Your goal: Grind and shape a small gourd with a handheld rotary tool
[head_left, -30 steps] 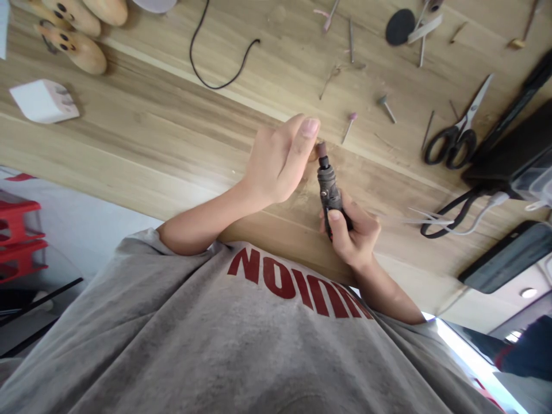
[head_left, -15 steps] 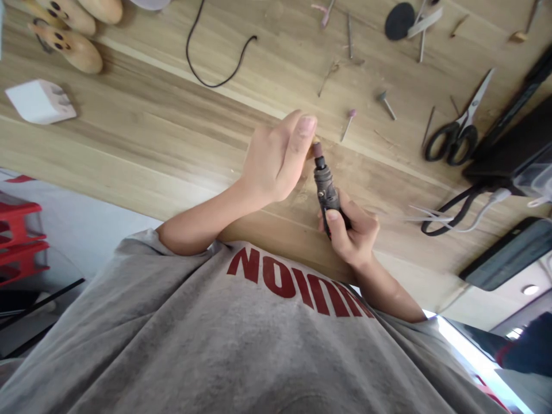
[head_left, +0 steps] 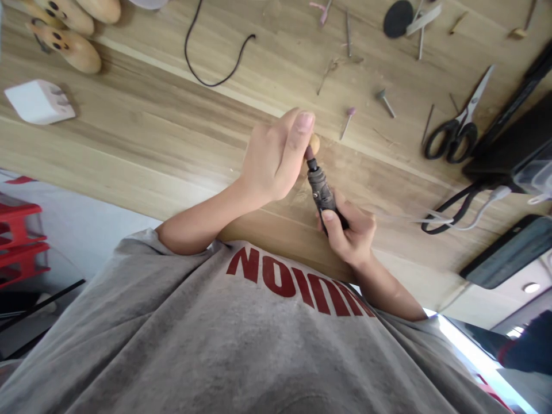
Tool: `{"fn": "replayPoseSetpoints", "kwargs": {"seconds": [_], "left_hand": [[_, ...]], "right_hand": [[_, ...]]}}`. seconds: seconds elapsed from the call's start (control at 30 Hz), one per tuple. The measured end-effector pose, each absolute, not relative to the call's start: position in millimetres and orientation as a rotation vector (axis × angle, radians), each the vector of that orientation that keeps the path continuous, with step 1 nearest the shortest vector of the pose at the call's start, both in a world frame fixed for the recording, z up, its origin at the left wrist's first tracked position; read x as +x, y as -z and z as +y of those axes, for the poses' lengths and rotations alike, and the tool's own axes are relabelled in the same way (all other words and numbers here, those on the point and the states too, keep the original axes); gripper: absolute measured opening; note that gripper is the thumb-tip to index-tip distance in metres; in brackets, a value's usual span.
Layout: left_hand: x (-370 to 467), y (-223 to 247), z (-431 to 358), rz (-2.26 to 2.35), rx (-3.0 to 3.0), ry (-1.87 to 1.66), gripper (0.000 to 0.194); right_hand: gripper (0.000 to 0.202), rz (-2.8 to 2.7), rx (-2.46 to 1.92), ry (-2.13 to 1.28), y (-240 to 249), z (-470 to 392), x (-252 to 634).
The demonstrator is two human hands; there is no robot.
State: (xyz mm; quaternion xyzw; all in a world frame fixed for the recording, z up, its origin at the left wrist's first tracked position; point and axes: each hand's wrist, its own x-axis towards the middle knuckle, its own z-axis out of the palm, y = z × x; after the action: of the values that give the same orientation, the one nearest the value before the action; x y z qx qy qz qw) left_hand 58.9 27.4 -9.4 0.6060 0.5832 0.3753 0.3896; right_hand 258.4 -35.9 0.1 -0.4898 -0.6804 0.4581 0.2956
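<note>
Black and grey, a drill (head_left: 321, 190) sits in the right hand (head_left: 351, 227), fingers curled round it, thumb on top. At 11 o'clock from there, its brown tip (head_left: 309, 153) meets or nearly meets a wooden piece (head_left: 315, 144). The left hand (head_left: 276, 155) is bent in and seems to pinch that piece; some fingers are hidden. The piece looks light, hard and maybe slippery, best held by its sides. The drill looks stiff and heavier, best held round its body. Farther out, scissors (head_left: 463, 119) lie at 2 o'clock from the right hand.
</note>
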Motion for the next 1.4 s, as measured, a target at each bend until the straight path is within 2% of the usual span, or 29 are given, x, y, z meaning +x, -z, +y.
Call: {"fn": "replayPoseSetpoints", "kwargs": {"seconds": [0.13, 0.43, 0.67, 1.4], "left_hand": [[58.0, -0.5, 25.9, 1.466, 1.524, -0.974, 0.06], [61.4, 4.0, 25.9, 1.384, 1.588, -1.132, 0.062], [60.4, 5.4, 28.2, 1.455, 1.507, -0.975, 0.063], [60.3, 3.5, 27.7, 1.466, 1.556, -1.019, 0.063]], "right_hand": [[0.027, -1.759, -1.334, -1.233, 1.6, -37.1, 259.2], [0.023, -1.831, -1.259, -1.205, 1.4, -36.4, 260.0], [0.025, -1.816, -1.3, -1.219, 2.1, -36.6, 259.9], [0.027, -1.827, -1.312, -1.199, 0.7, -36.0, 259.0]]}}
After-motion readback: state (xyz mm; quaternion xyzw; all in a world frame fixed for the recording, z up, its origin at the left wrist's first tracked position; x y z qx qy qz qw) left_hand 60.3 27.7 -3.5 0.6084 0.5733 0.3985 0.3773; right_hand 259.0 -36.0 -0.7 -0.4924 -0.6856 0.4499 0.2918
